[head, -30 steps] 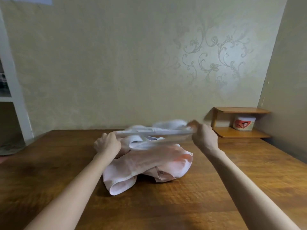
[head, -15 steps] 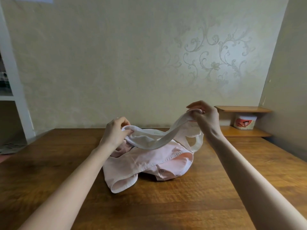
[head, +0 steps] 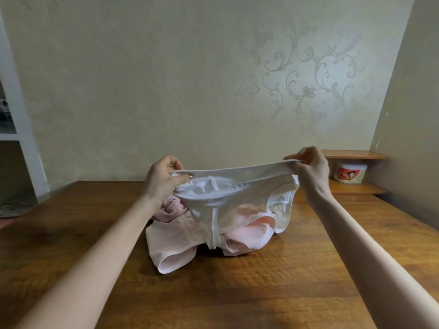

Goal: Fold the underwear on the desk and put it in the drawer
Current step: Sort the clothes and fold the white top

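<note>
While unreadable jar (head: 350, 172) sits, hands (head: 164, 177) stretch underwear (head: 234, 186).

The underwear (head: 237, 184) hung between the fingers (head: 183, 179) of both hands, above a pile of clothes (head: 180, 243) on the bench (head: 237, 293). A jar (head: 351, 172) sat right of them.

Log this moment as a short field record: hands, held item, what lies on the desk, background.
left hand: pinching the waistband's left end
right hand: pinching the waistband's right end
held item: white underwear, stretched between both hands, lifted above the pile
pile: pink garments heaped on the desk
fold state: not yet folded
background: small wooden shelf at far right with a jar on it
drawer: not in view
</note>
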Demonstrator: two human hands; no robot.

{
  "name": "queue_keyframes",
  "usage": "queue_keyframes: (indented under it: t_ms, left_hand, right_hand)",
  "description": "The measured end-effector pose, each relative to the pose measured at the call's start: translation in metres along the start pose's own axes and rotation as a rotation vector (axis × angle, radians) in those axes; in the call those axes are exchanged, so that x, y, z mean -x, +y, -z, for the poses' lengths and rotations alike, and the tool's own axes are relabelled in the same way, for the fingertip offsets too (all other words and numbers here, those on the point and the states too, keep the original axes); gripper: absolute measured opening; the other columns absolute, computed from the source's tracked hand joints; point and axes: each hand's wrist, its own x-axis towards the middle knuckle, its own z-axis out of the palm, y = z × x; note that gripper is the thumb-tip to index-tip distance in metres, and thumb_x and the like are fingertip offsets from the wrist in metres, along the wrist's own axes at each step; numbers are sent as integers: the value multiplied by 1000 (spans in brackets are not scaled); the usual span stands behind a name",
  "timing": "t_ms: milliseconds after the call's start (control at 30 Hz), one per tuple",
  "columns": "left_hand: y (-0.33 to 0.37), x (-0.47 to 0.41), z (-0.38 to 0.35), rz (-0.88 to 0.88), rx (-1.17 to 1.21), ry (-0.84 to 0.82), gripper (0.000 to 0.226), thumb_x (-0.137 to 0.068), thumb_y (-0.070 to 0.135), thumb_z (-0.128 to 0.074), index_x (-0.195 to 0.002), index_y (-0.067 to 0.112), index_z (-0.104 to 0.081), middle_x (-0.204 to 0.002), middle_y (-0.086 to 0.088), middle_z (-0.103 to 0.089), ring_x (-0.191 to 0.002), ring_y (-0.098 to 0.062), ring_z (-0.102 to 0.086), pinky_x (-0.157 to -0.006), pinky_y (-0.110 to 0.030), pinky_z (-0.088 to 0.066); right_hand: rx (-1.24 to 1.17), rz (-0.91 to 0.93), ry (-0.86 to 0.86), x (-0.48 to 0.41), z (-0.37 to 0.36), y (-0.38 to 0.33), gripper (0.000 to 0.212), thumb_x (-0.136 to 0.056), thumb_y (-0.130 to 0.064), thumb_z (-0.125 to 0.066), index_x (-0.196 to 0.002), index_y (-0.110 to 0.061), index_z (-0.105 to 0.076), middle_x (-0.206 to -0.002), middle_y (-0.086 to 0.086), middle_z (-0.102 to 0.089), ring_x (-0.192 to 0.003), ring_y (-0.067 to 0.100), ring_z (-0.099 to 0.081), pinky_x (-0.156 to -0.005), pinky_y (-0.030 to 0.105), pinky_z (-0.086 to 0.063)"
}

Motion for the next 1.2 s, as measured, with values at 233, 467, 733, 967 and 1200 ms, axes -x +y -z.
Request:
queue_keyframes:
  t_ms: [233, 467, 733, 967, 1200]
  left_hand:
    - [9, -2, 12, 2, -504, 164, 9, -84, 15, -58, -85, 22, -64, -88, -8, -69, -82, -30, -64, -61, -29, -48]
    - [30, -10, 24, 174, -65, 172, 32, -85, -7, -31, -91, 11, -57, -94, -14, -61, -53, -22, -66, -46, -27, -56]
    - [36, -13, 31, 174, -55, 223, 28, -80, -3, -41, -71, 14, -62, -76, -14, -64, -36, -7, -61, -35, -10, -39]
    - [62, -3, 38, 318, 145, 35, 23, -80, 11, -34, -62, 12, -48, -35, 1, -52, -27, -12, -50, -34, -15, -42]
    - [63, 4, 71, 218, 209, -318, 23, -66, 43, -65, -75, 21, -62, -60, 4, -51, -49, -8, -43, -40, -16, -36]
  right_hand:
    - [-98, 283, -93, -1, 7, -16, 45, -64, 19, -36, -51, -19, -56, -87, -6, -72, -92, 10, -61, -72, 21, -46]
    - [727, 574, -159, -3, 9, -30, 48, -81, 7, -45, -101, -25, -75, -116, -3, -68, -99, 27, -64, -62, 30, -43]
    - [534, 164, -284, -6, 12, -44, 39, -82, 8, -45, -75, -19, -72, -83, 7, -71, -55, 20, -62, -46, 22, -51]
    - [-87, -71, -416, -7, 25, -72, 32, -83, 8, -41, -66, -10, -61, -73, 12, -56, -46, 17, -56, -42, 24, -51]
    - [1, 19, -762, -3, 47, -72, 31, -71, 7, -70, -99, -5, -69, -96, 9, -69, -86, 19, -70, -73, 23, -58]
